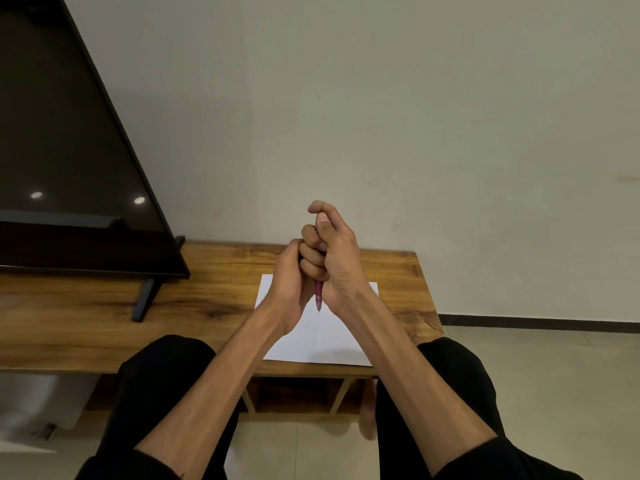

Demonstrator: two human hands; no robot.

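Note:
Both hands are raised together above a white sheet of paper (322,341) on a low wooden table (207,306). A red pen (318,295) points tip down between the palms, only its lower end showing. My right hand (341,258) wraps round the pen, with its thumb and forefinger curled at the top. My left hand (294,271) has its fingers curled against the pen and the right hand's fingers. The pen tip hangs just above the paper; I cannot tell whether it touches.
A large dark television (69,150) stands on the table's left part, one black foot (145,299) reaching toward the front. A pale wall lies behind. My knees in black trousers (156,375) sit before the table, above a tiled floor (554,358).

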